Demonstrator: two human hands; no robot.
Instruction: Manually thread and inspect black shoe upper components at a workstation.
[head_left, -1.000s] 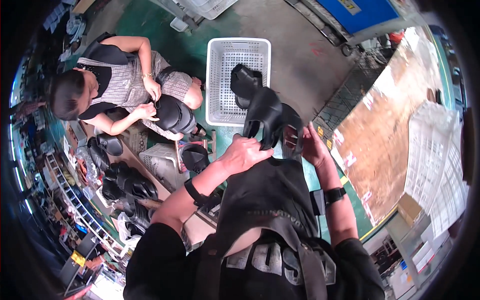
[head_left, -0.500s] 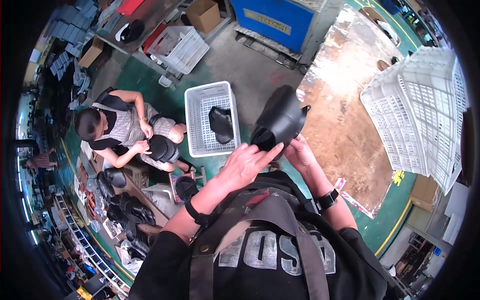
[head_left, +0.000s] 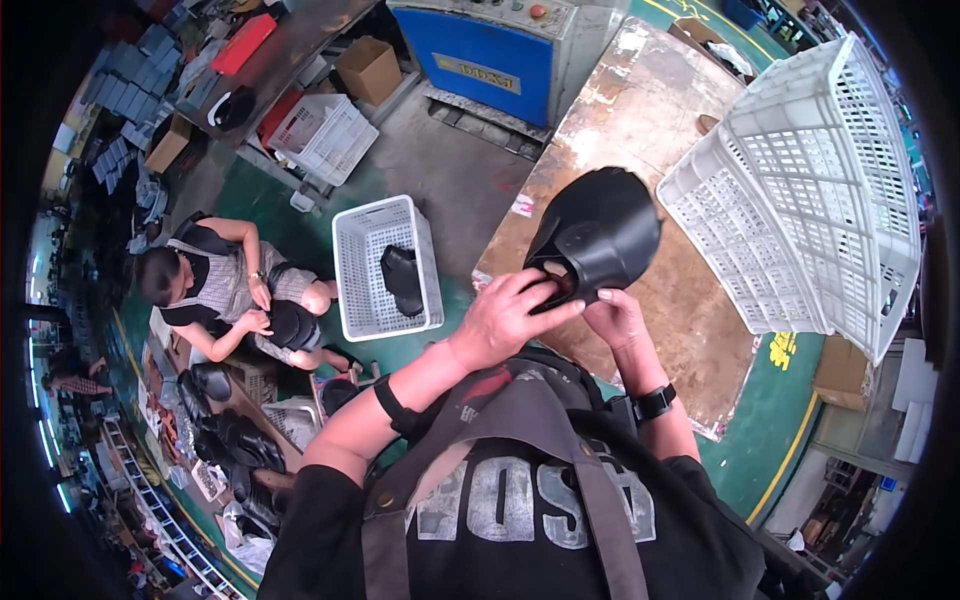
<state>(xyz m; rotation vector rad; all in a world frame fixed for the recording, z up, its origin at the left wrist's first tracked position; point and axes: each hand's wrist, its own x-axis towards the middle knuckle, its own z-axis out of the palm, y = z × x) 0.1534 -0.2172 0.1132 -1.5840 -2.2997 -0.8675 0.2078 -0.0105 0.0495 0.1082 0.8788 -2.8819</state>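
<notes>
A glossy black piece, shaped like a shoe upper [head_left: 602, 222], is held up in front of my chest, its broad rounded end pointing away from me. My left hand [head_left: 505, 318] grips its near end on the left, with some fingers reaching into the dark opening. On the near right edge, the thumb of my right hand [head_left: 618, 320] presses the rim; the piece hides most of its other fingers. To the left, a white plastic crate [head_left: 348, 265] contains similar black pieces [head_left: 402, 280].
A worn wooden board [head_left: 665, 110] lies beyond and right of my hands, with tall white crates [head_left: 770, 200] at its right. A seated person [head_left: 215, 275] at left handles a black piece [head_left: 292, 325]. Black shoes [head_left: 240, 440] lie nearby. A blue machine [head_left: 475, 60] stands ahead.
The black piece has been turned so its broad face shows more fully. Both hands have shifted their hold near its opening. The surroundings have slid left in the view.
</notes>
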